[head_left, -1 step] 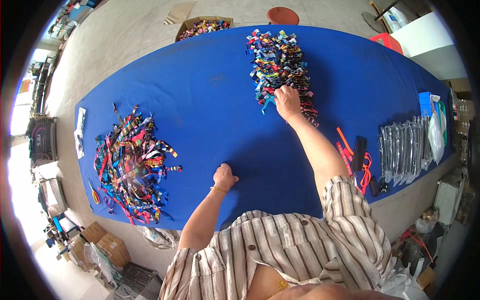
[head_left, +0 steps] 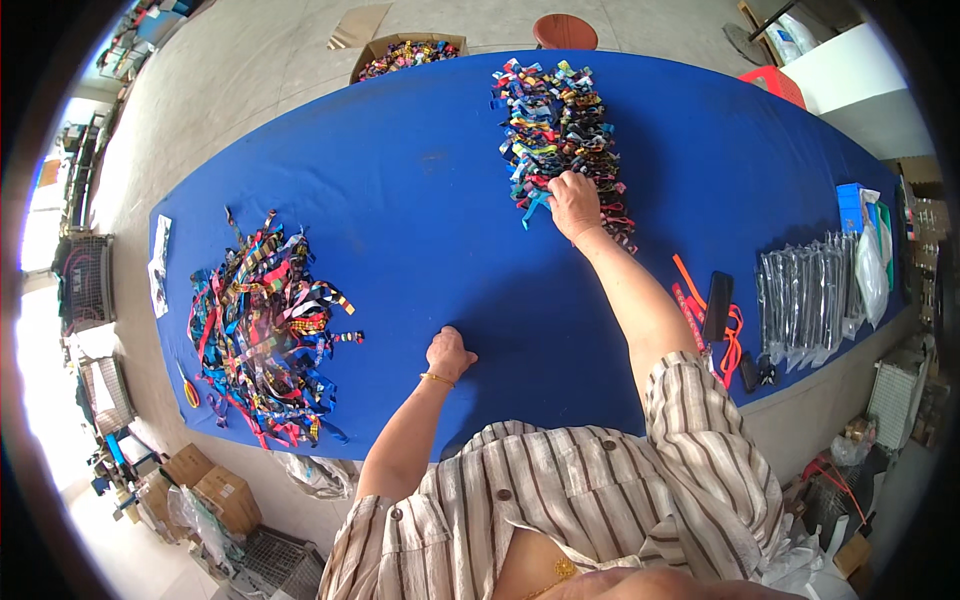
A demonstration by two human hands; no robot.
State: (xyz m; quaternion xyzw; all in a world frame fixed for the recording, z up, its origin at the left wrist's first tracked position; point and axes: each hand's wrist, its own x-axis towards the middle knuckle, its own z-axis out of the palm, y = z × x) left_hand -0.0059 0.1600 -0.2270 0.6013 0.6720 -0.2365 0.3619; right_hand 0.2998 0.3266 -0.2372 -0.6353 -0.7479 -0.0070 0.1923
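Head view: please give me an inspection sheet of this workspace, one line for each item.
Surface: long table under a blue cloth.
Job's things: sorted rows of coloured ribbon bows; loose ribbon heap at the left end.
Clutter: clear plastic bags, black phone, orange ribbon strips.
Hands: right hand rests on the bows; left hand fisted on bare cloth.
Cables: nothing seen.
Surroundings: cardboard box of ribbons, round stool, concrete floor.

Multicoloured ribbon bows (head_left: 560, 120) lie on a plain blue tablecloth (head_left: 420, 200).
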